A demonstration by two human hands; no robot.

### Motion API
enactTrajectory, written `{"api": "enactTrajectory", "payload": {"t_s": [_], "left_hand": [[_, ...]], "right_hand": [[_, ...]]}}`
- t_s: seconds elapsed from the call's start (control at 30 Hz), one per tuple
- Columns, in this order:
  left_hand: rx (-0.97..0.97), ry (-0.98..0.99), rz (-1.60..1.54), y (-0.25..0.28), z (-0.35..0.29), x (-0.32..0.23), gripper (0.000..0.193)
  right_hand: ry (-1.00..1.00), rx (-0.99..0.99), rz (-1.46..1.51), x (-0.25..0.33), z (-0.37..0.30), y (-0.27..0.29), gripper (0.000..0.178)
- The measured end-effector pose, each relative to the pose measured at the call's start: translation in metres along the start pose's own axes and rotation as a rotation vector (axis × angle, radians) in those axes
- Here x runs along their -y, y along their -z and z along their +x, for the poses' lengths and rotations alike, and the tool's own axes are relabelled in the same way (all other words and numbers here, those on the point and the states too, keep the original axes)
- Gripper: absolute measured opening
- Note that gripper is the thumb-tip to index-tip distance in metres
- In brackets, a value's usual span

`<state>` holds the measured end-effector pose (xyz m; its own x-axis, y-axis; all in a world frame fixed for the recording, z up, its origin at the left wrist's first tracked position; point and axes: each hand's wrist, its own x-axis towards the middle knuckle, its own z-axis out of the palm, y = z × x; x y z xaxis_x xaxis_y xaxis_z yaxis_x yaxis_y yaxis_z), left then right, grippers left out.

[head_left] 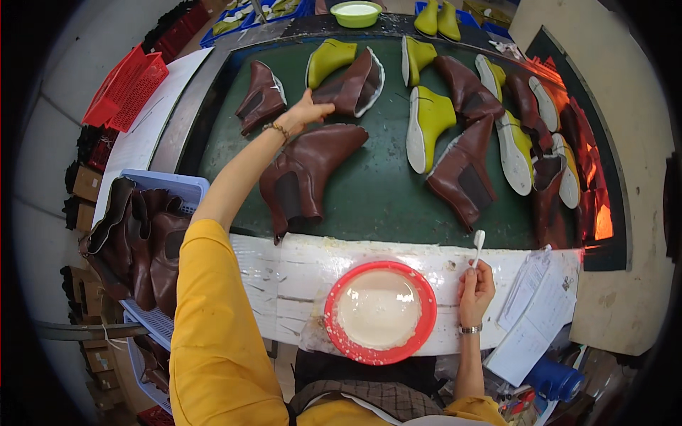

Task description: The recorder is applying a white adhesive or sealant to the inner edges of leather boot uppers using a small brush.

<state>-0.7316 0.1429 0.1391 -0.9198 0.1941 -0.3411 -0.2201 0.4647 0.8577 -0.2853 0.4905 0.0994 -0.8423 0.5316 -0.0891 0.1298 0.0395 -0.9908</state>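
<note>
My left hand point(305, 113) reaches across the green surface and grips the near-left end of a brown leather boot upper point(347, 85) with a pale edge. Directly below that hand lies another brown boot upper point(309, 174) with a dark side panel. A yellow-green shoe last point(330, 60) with a pale sole edge rests just beyond. Between the fingers and thumb of my right hand point(475, 292) is a small white brush point(479, 243) like a toothbrush, held upright. Left of this hand stands a red basin point(432, 305) of creamy white liquid.
More brown uppers and yellow-green lasts point(430, 128) lie across the green belt point(369, 192), some under an orange glow at right. A blue crate point(192, 186) of uppers stands at left. Papers point(529, 326) lie at the right front; a green bowl point(356, 14) sits at the far edge.
</note>
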Motion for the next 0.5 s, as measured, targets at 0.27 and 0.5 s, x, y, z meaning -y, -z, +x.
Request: {"api": "enactTrajectory", "payload": {"t_s": [0.27,0.5], "left_hand": [[-0.536,-0.176,0.44,0.006,-0.133,0.05,0.121],[-0.761,0.021,-0.064,-0.055,-0.192,0.07,0.124]], "right_hand": [[0.08,-0.018,0.031,-0.002,0.001,0.006,0.019],[0.136,0.02,0.037,-0.02,0.006,0.004,0.022]]}}
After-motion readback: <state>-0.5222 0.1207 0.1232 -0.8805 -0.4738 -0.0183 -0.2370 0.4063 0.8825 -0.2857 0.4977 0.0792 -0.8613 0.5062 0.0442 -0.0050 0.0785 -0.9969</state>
